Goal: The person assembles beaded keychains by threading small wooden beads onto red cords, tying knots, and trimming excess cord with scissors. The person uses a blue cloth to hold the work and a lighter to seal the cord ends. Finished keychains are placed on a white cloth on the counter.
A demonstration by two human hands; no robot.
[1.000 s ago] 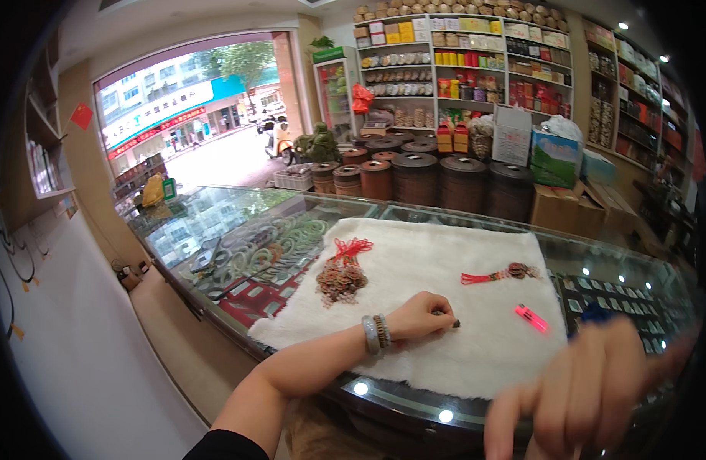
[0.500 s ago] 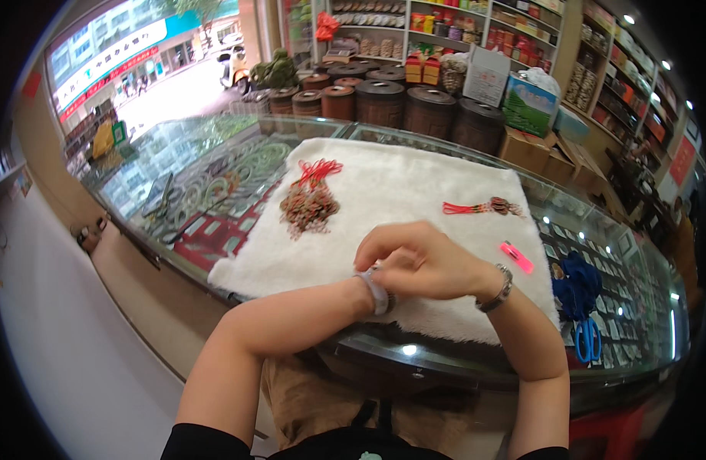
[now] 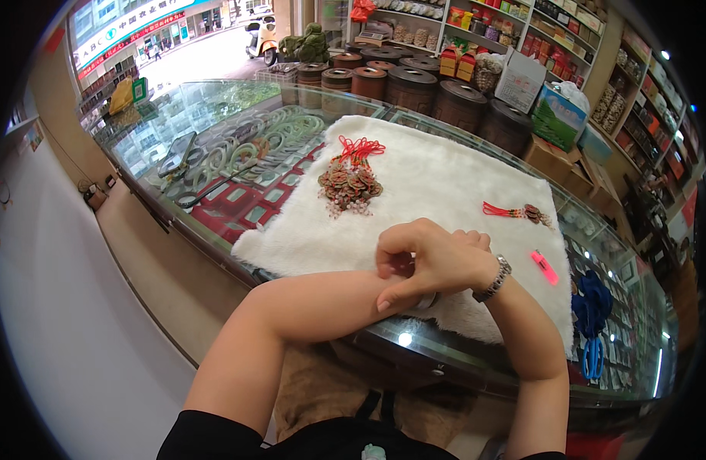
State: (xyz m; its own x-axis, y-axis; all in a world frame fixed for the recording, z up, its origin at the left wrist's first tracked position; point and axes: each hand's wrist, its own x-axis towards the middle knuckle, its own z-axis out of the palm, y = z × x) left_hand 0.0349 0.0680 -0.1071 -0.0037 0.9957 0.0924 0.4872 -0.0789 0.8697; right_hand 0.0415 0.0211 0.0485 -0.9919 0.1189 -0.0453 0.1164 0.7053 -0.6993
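Observation:
My right hand point(image 3: 441, 264) lies across my left forearm near the wrist, thumb and forefinger apart against the skin, with nothing seen between them. A metal watch or bracelet circles my right wrist. My left hand point(image 3: 474, 239) is mostly hidden behind the right; only some bent fingertips show past it. Part of a pale bangle point(image 3: 427, 300) shows on my left wrist. Beyond the hands, a heap of coin-like hanging charms point(image 3: 351, 182) with red cords lies on a white fluffy cloth point(image 3: 437, 172). A smaller bunch of charms point(image 3: 521, 212) lies at the right, above a bright pink tool point(image 3: 544, 267).
Under the cloth stands a glass display counter point(image 3: 215, 107) holding green bangles and red trays. Blue-handled scissors point(image 3: 592, 359) and a dark blue cloth point(image 3: 593, 303) lie at the right. Dark lidded barrels point(image 3: 410, 88), cardboard boxes point(image 3: 552, 157) and stocked shelves are behind.
My right hand has moved from the bangle at my left wrist onto the forearm. My left arm reaches farther right, and the whole view has shifted.

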